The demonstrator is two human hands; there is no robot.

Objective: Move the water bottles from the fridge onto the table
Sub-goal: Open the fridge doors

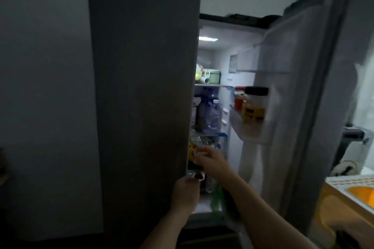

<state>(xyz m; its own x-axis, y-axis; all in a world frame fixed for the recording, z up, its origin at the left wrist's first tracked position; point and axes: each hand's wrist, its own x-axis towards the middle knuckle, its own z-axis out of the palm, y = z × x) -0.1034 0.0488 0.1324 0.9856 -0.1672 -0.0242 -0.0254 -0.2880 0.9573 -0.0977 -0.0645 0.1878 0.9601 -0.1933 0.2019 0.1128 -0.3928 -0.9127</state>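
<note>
Reaching into the fridge (222,62) right now, both hands low down at the lower shelves. The water bottles (212,115) I can actually make out are the clear ones with pale caps, standing on the middle shelf above and beyond my fingers, next to a darker, taller bottle (200,115). They're upright and packed close, probably just how they got stored.

My right hand (212,160) is further in, fingers curled toward some crinkly clear packaging (197,143) just past the fingertips. It's blurry, so I can't tell if I've pinched anything or I'm only touching it. My left hand (186,194) is nearer me, and there's a small shiny object with a dark end (195,175) right at its fingertips. Looks held, but I honestly can't tell what it is or how tight the grip is.

The closed left door (141,107) blocks most of that side, which is why both arms squeeze through the gap. The open right door (293,87) has a yellow-labelled jar (255,107) in its bin, well off to the right of my fingers.

Bit of pale surface (356,180) at the far right edge, possibly where the bottles go.
</note>
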